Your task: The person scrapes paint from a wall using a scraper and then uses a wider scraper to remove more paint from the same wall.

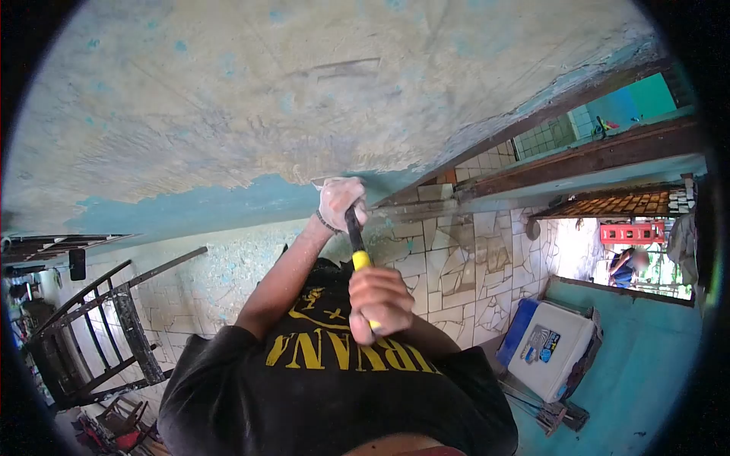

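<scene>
My left hand, coated in white dust and with a bracelet at its wrist, is closed around the front end of a scraper, right against the wall. The scraper's black and yellow handle runs back toward my chest. Near its rear end, my right hand is wrapped around the handle. The blade is mostly hidden by my left hand. Above it, the wall has a rough, pale, patchy surface with bluish spots. A band of turquoise paint with a ragged edge lies beside my left hand.
Irregular broken tiles cover the floor. A dark metal frame with bars stands at left. At right are a white and blue box-shaped appliance and a wooden-framed opening. Beyond a doorway are a person and a red crate.
</scene>
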